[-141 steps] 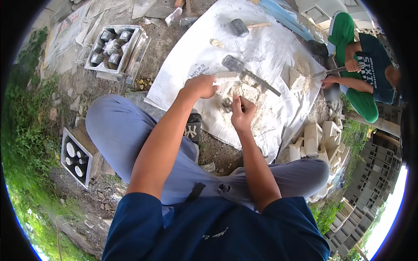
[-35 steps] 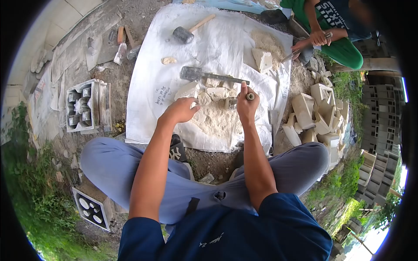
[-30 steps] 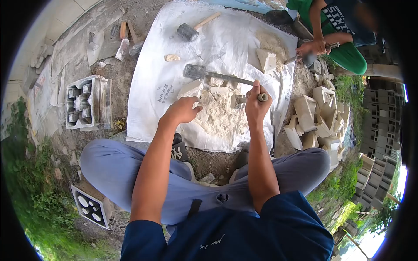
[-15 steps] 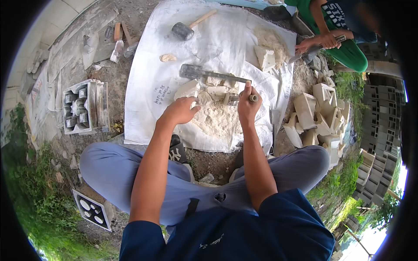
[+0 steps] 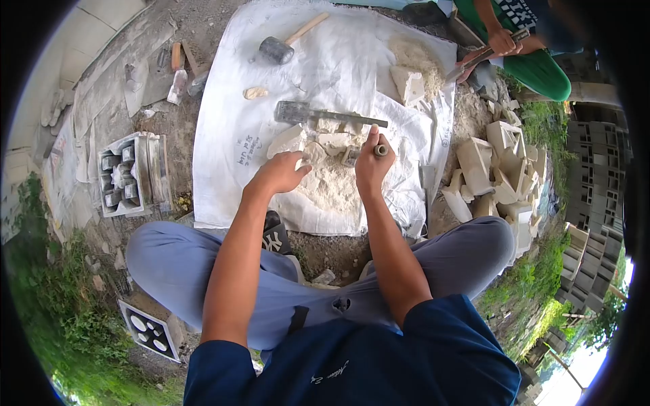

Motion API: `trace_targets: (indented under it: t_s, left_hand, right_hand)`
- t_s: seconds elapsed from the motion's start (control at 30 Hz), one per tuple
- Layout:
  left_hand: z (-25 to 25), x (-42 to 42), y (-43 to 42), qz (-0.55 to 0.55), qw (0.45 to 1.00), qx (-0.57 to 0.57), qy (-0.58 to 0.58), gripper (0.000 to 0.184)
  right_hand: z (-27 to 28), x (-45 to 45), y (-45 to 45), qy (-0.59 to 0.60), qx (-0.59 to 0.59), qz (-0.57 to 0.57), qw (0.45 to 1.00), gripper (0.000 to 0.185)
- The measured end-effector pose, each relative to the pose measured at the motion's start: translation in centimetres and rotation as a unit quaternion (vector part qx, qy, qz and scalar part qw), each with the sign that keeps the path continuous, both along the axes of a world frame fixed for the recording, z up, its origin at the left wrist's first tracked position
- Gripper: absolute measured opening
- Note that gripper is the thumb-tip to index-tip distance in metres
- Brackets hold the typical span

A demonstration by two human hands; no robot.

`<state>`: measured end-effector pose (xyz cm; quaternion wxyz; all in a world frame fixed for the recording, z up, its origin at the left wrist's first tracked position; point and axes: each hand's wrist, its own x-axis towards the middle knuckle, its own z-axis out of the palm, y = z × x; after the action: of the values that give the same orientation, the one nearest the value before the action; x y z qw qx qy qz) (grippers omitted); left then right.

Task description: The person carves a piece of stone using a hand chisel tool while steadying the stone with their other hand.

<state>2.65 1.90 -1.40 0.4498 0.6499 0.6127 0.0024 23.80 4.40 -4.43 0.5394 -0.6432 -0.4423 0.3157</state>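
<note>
My right hand is wrapped around the handle of a small hammer. Its metal head is low over the pale crumbled rubble, beside the broken chunks. At the rubble's left side my left hand has its fingers curled on a pale stone piece, partly hidden by them. Just above that hand lies a larger pale chunk. A dark-headed mallet with a long dark handle rests behind the chunks. All this is on a white sheet.
A mallet with a wooden handle lies farther back. At left stand a compartmented mould and trowels. Broken pale blocks are heaped at right. Another person's hand grips a long tool at upper right.
My right hand and the hammer have shifted left, and the hammer head is closer to the chunks. My left hand has stayed nearly in place. The other person's hands have moved slightly.
</note>
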Motion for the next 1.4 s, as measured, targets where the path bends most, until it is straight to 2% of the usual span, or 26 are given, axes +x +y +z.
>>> trace_targets:
  t_s: [0.07,0.13,0.2,0.27,0.3,0.37,0.47,0.5,0.53,0.6,0.7,0.73,0.77,0.83,0.9,1.0,1.1,1.17,1.23,1.4]
  left_hand:
    - [-0.8,0.1,-0.5,-0.005,1.0,-0.01,0.004,0.041]
    - [-1.1,-0.5,-0.9,0.003,0.999,0.029,0.021,0.041]
    - [-0.3,-0.6,-1.1,0.007,1.0,0.009,0.015,0.041]
    - [0.5,-0.6,-0.8,0.014,1.0,0.001,0.01,0.042]
    - [0.5,-0.6,-0.7,0.011,1.0,-0.002,0.004,0.042]
    - [0.3,-0.3,-0.5,0.002,1.0,0.0,0.0,0.043]
    - [-0.6,-0.1,-0.4,-0.002,1.0,0.003,0.01,0.043]
    - [-0.6,-0.2,-0.4,-0.003,1.0,0.008,0.02,0.043]
    - [-0.4,-0.3,-0.6,0.0,1.0,0.01,0.029,0.042]
    - [-0.3,-0.5,-0.9,0.002,1.0,0.007,0.017,0.043]
    - [-0.1,-0.5,-0.5,0.01,1.0,0.007,0.003,0.043]
    - [-0.1,-0.3,-0.4,0.012,1.0,0.001,-0.003,0.044]
    - [-0.2,-0.1,-0.3,0.009,1.0,0.006,-0.002,0.044]
    - [-0.6,0.2,-0.3,-0.003,0.999,0.024,0.031,0.044]
    - [-1.0,0.1,-0.7,-0.002,0.999,0.041,0.033,0.043]
    - [-1.0,-0.6,-0.9,0.005,0.999,0.032,0.021,0.044]
    - [-0.2,-0.6,-0.4,0.005,1.0,-0.001,0.006,0.045]
    - [-0.2,-0.2,-0.3,0.0,1.0,-0.014,0.006,0.046]
    - [-0.8,0.0,-0.4,-0.002,0.999,0.024,0.031,0.046]
    - [-0.2,-0.3,-0.7,0.01,1.0,0.011,0.019,0.045]
  right_hand:
    - [1.1,0.6,0.0,0.041,0.001,-0.018,0.999,0.052]
    - [3.3,0.0,0.2,0.102,0.012,-0.061,0.993,0.052]
    - [5.7,-0.3,-0.2,0.075,0.019,-0.068,0.995,0.052]
    - [3.3,-0.6,-0.6,0.081,0.018,-0.067,0.994,0.053]
    - [0.6,-0.7,-0.8,0.051,0.012,-0.054,0.997,0.053]
    - [-0.3,-1.4,-0.9,0.006,0.009,-0.051,0.999,0.053]
    - [1.6,-1.3,-0.5,0.065,-0.02,-0.058,0.996,0.053]
    - [2.7,-0.9,-0.6,0.118,-0.016,-0.069,0.99,0.052]
    - [4.1,-1.0,-0.5,0.116,-0.018,-0.102,0.988,0.052]
    - [6.5,-1.2,-1.2,0.138,-0.003,-0.086,0.987,0.052]
    - [2.1,-1.5,-1.6,0.084,0.002,-0.052,0.995,0.052]
    - [-0.7,-1.4,-1.9,0.096,-0.041,-0.02,0.994,0.051]
    - [-1.1,-1.3,-1.8,0.097,-0.044,-0.022,0.994,0.051]
    - [0.4,-1.5,-1.4,0.101,-0.042,-0.026,0.994,0.05]
    - [2.9,-1.1,-1.5,0.177,-0.027,-0.069,0.981,0.05]
    - [6.2,-1.2,-1.9,0.167,-0.021,-0.061,0.984,0.05]
    - [2.5,-1.0,-2.2,0.151,-0.025,-0.028,0.988,0.047]
    - [-1.5,-0.7,-2.7,0.101,-0.038,0.003,0.994,0.048]
    - [0.0,-1.3,-2.4,0.096,-0.049,0.02,0.994,0.05]
    - [4.8,-1.1,-3.8,0.118,-0.039,0.058,0.991,0.051]
